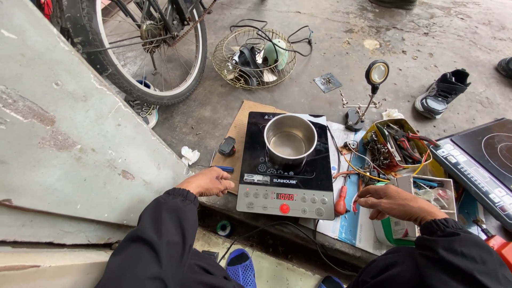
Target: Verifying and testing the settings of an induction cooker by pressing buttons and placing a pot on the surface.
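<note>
A black induction cooker (288,170) lies on cardboard on the floor in front of me, its red display lit. A steel pot (290,140) stands on its glass top. My left hand (209,182) rests curled on the cardboard at the cooker's left edge, holding nothing that I can see. My right hand (392,202) hovers to the cooker's right over papers, fingers bent, near a red-handled screwdriver (341,201); whether it pinches anything I cannot tell.
A box of pliers and tools (402,146) and a magnifier stand (368,96) sit at right. A second cooker (485,160) lies far right. A fan grille (255,57), bicycle wheel (149,53), shoe (442,93) and grey slab (64,138) surround the spot.
</note>
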